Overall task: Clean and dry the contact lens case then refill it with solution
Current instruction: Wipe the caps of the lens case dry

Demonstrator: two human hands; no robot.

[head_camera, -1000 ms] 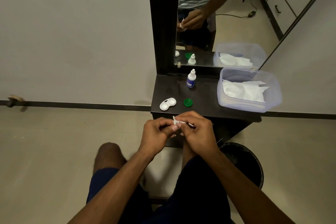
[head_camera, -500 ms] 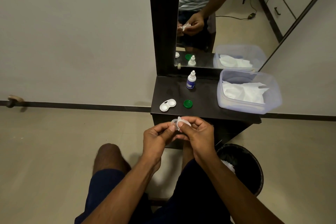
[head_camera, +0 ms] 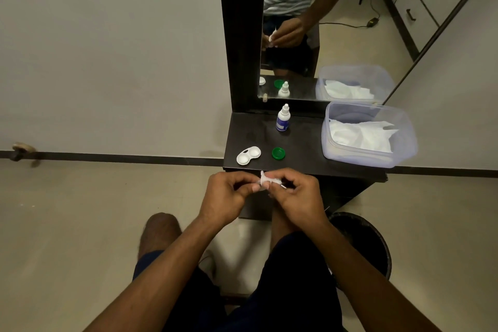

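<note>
Holding a small white piece between them, both hands work just below the shelf's front edge. The left hand (head_camera: pixel 226 197) has its fingers curled in, pinching one end of the white tissue scrap (head_camera: pixel 265 179); half a second ago that scrap stood up as a rounded fold, and now it lies flatter and twisted, which suggests wiping of a small part goes on. The contact lens case (head_camera: pixel 248 155) lies uncapped on the shelf (head_camera: pixel 301 148), apart from either grip, the green cap (head_camera: pixel 278 153) beside it. The right hand (head_camera: pixel 296 197) pinches the scrap's other end.
</note>
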